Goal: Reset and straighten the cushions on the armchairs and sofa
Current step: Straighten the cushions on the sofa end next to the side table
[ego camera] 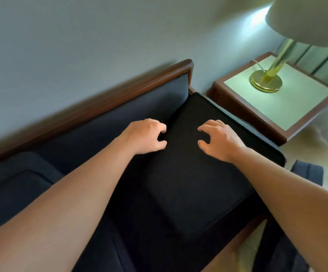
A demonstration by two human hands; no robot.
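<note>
The dark seat cushion point(194, 173) lies at the sofa's point(80, 138) right end, its near corner cut off by the forearms. Left hand point(145, 136) pinches its back-left edge; right hand point(221, 139) rests clawed on top, holding nothing. Beside stands a bench point(241, 112) bearing a brass lamp point(266, 80).

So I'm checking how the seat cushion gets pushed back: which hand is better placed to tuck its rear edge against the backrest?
Left, probably. The left hand has its fingers curled at the seat cushion edge beside the backrest; the right hand rests on top, fingers spread.
</note>
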